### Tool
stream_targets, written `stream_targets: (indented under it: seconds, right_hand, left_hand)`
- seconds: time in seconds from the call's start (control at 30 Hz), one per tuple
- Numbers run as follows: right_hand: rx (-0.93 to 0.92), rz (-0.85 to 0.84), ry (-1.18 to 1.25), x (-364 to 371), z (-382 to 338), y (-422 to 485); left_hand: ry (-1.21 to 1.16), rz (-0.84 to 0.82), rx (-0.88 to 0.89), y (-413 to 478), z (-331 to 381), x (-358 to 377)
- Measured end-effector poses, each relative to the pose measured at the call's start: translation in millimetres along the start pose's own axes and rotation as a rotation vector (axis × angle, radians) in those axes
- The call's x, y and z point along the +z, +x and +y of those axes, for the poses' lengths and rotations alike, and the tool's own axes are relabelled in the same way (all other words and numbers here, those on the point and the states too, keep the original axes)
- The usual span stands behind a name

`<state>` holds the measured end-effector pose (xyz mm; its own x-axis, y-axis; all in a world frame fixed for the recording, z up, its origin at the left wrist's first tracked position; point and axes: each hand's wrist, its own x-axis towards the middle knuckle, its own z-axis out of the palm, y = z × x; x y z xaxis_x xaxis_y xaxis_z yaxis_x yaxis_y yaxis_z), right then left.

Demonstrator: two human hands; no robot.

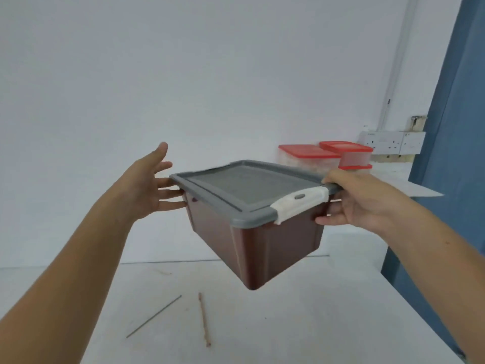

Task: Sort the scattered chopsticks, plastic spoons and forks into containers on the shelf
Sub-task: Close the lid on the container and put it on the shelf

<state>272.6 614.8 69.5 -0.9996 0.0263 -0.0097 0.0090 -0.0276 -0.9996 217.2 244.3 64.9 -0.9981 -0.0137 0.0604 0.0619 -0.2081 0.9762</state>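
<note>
A brown plastic box (257, 240) with grey lid is held in the air between both hands.
The left hand (147, 187) is spread wide, straight fingers touching one end; the right hand (359, 200) grips the other end, thumb on the lid. Below the hands, a brown wooden chopstick (204, 319) and a thin grey chopstick (154, 316) lie apart on the white table (288, 324).
</note>
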Motion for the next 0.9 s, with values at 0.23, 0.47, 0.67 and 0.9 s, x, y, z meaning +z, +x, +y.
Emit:
stream_targets:
  seconds: [0.23,0.47,0.67,0.9]
  right_hand:
    - [0.13,-0.207,-0.292,-31,125,-4]
    - [0.269,-0.07,-0.42,-43,293,48]
    - [0.171,0.022,-0.482,-45,353,72]
    - [0.029,0.123,-0.918,-47,359,26]
  left_hand:
    - [0.37,-0.093,-0.376,-60,-180,-39]
    - [0.725,0.119,-0.462,-121,-334,-13]
    - [0.988,0.251,-0.365,-128,-367,11]
    - [1.245,0.388,-0.213,-107,-367,23]
